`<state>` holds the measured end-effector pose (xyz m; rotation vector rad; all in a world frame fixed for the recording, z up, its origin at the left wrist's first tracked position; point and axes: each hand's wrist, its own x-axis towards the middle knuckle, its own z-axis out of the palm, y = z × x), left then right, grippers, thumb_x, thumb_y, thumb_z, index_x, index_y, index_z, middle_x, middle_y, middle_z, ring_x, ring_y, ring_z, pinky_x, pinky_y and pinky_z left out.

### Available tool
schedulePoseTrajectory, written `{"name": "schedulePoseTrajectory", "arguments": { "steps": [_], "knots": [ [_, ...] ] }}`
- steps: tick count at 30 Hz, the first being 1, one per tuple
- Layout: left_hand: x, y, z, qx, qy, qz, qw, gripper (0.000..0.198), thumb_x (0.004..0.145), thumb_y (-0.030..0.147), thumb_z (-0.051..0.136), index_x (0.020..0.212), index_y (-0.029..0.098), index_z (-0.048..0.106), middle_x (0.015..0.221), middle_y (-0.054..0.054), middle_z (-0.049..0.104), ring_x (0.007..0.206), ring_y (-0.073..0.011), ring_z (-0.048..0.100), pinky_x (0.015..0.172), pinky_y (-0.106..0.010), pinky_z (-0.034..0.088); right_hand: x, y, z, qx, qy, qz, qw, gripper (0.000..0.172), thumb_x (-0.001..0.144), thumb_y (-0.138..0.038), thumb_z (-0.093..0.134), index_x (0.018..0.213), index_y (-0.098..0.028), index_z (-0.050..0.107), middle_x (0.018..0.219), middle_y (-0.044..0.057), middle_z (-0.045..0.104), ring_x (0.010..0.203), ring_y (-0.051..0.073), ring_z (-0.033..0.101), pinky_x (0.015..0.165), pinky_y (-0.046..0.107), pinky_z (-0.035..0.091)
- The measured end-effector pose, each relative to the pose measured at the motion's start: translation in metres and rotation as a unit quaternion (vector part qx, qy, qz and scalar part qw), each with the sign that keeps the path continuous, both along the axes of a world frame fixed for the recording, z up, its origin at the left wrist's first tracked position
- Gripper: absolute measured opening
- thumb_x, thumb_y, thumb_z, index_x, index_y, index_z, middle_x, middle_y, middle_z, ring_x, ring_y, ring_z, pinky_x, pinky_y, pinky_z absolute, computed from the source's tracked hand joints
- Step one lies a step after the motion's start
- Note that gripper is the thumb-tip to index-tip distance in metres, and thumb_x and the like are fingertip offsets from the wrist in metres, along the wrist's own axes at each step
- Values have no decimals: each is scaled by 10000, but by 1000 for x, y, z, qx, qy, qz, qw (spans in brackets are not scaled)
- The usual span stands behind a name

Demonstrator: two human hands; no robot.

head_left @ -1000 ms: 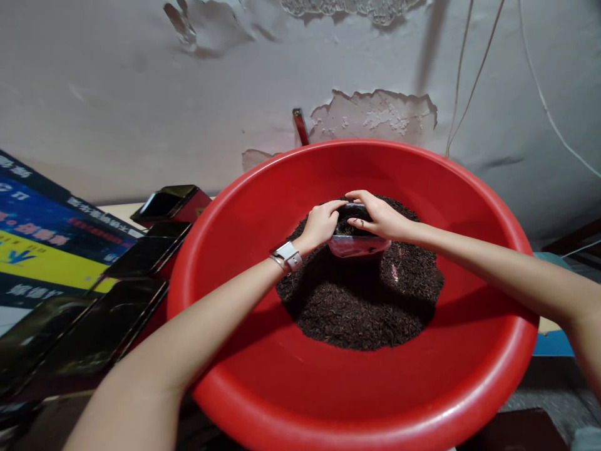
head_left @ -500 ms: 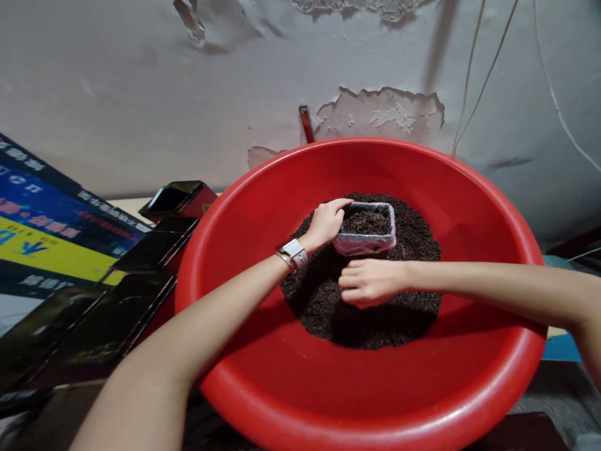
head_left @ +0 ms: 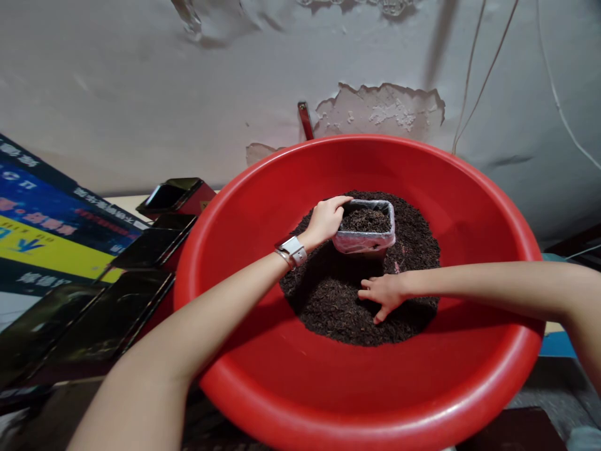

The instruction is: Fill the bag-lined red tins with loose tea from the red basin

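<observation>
A big red plastic basin (head_left: 328,391) holds a heap of dark, loose shreds (head_left: 338,310) that look like tea leaves. Over the heap stands a rectangular tin (head_left: 364,241) lined with clear plastic, partly filled with the same shreds. My left hand (head_left: 323,222), with a watch on its wrist, grips the tin's left rim, the thumb side at the far corner. In front of the tin, my right hand (head_left: 385,294) is open, palm down and fingers spread, on or just above the heap. I see nothing in it; its palm is hidden.
Several open dark-red tins (head_left: 171,197) stand to the left of the basin, beside a printed cardboard box (head_left: 51,219). A peeling wall (head_left: 263,81) rises behind, with thin cords (head_left: 479,88) hanging at the right.
My right hand has gone from closed fingers by the tin to spread fingers, shifting slightly right and nearer to me. My left hand and the tin stay in place.
</observation>
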<state>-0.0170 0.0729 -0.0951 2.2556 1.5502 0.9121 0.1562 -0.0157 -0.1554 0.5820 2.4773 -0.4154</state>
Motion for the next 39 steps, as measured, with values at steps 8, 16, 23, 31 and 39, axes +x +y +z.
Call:
{"name": "schedulePoseTrajectory", "arguments": {
  "steps": [8, 16, 23, 31, 39],
  "knots": [
    [0, 0, -1, 5, 2, -3, 1000, 446, 832, 57, 390, 1163, 190, 659, 1236, -2, 639, 1162, -145, 574, 1063, -283, 389, 0, -3, 6, -10, -70, -35, 997, 809, 759, -583, 632, 1398, -132, 424, 1245, 249, 560, 1065, 369, 614, 815, 451, 521],
    [0, -6, 7, 36, 49, -6, 998, 430, 855, 82, 385, 1207, 147, 621, 1277, -66, 611, 1191, -183, 548, 1065, -343, 394, 1, -3, 8, 14, -79, 4, 997, 704, 853, -600, 491, 1349, -100, 473, 1105, 234, 647, 1041, 362, 628, 812, 466, 513],
    [28, -46, 26, 82, 181, -305, 931, 457, 958, 329, 357, 1376, 170, 446, 1477, -85, 393, 1393, -207, 296, 1148, -406, 245, 2, -4, 9, 10, -62, -31, 998, 656, 839, -560, 547, 1325, -121, 507, 1055, 220, 668, 985, 347, 652, 792, 485, 510],
    [24, -45, 31, -108, 296, -231, 920, 685, 957, 496, 297, 1454, 28, 257, 1540, -170, 184, 1434, -238, 162, 1161, -337, 137, 2, -4, 11, 11, -65, -24, 998, 624, 870, -548, 506, 1305, -101, 516, 1081, 231, 656, 987, 335, 653, 797, 462, 508],
    [18, -35, 48, -57, 210, -172, 961, 443, 970, 360, 296, 958, 136, 679, 1042, -91, 699, 925, -195, 635, 847, -300, 452, 1, 0, 6, 36, -43, 34, 998, 475, 907, -442, 475, 1256, -129, 550, 1008, 191, 684, 918, 311, 672, 712, 395, 504]
  ]
}}
